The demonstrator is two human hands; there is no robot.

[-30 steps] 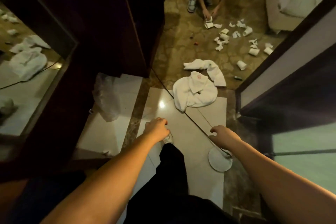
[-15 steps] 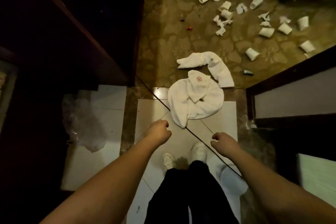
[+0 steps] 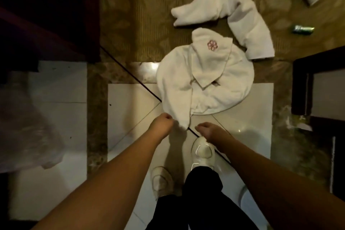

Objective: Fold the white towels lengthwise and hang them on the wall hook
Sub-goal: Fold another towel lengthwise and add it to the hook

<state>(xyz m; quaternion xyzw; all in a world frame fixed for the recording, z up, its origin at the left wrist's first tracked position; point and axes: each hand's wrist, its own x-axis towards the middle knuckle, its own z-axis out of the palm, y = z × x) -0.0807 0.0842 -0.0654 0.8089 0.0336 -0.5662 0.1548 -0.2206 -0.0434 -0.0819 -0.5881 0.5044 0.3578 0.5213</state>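
Pink embroidered emblem [image 3: 212, 45] marks crumpled towel [image 3: 203, 84]; unreadable.

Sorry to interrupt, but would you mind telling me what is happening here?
A person stands over two white towels on the floor. Both hands reach down toward the near corner of the logo towel; the left hand and right hand hold nothing yet. The second towel lies on the carpet beyond, untouched.

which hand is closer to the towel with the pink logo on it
Left. The left hand is right beside the near corner of the logo towel, about touching it. The right hand sits a little apart from that corner, on its other side, above a white shoe.
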